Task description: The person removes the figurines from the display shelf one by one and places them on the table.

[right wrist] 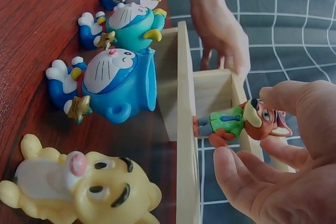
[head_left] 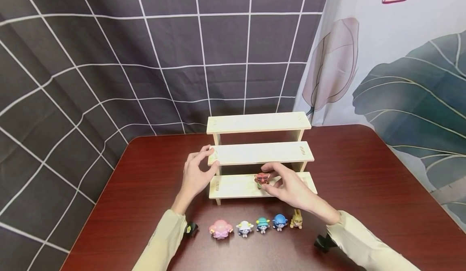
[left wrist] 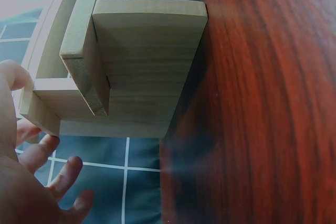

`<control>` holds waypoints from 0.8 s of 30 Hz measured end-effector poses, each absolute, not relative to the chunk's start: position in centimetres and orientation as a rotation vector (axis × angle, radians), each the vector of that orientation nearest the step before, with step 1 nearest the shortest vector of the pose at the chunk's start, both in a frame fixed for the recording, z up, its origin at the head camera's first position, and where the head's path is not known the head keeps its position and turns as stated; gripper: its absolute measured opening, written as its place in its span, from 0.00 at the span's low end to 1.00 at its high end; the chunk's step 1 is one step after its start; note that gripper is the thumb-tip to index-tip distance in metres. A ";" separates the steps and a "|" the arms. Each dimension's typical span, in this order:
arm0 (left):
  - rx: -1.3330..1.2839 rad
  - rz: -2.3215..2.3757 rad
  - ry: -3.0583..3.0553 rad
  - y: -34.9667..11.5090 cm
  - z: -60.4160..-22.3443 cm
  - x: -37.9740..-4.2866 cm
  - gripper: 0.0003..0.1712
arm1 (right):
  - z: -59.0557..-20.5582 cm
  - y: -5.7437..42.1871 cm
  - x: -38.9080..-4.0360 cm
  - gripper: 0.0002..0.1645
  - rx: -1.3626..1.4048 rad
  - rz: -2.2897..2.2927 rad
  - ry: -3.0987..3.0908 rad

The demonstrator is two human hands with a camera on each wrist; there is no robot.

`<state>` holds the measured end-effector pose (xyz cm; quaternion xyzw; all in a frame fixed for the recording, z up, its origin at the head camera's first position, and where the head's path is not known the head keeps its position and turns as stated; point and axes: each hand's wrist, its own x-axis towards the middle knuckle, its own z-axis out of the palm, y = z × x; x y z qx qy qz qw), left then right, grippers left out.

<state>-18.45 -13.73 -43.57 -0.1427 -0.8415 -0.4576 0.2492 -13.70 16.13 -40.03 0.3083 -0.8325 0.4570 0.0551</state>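
My left hand (head_left: 198,170) grips the left end of the middle board of a three-tier wooden shelf (head_left: 262,153), thumb at its front edge. In the left wrist view the board's end (left wrist: 39,113) sits between thumb and finger, the other fingers spread below. My right hand (head_left: 289,184) pinches a small fox figurine (right wrist: 228,121) with a green shirt and blue tie. Curled fingers surround its head; its feet meet the lowest board (right wrist: 185,129). In the head view the fox (head_left: 261,178) is upright near the middle of that board, partly hidden by the fingers.
Along the table (head_left: 153,153), in front of the shelf, a row holds a pink figurine (head_left: 221,229), a white one (head_left: 244,228), a teal one (head_left: 262,225), a blue one (head_left: 280,222) and a yellow rabbit-eared one (head_left: 296,219). A dark checked curtain (head_left: 174,52) hangs behind.
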 end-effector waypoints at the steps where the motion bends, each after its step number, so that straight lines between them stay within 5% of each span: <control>1: -0.389 -1.247 -2.293 -13.7 -43.6 -18.4 0.23 | -40.1 16.1 -13.7 0.22 0.942 1.387 -2.526; 24: -0.387 -1.247 -2.285 -13.8 -43.6 -18.4 0.23 | -39.9 16.3 -14.1 0.19 0.984 1.419 -2.544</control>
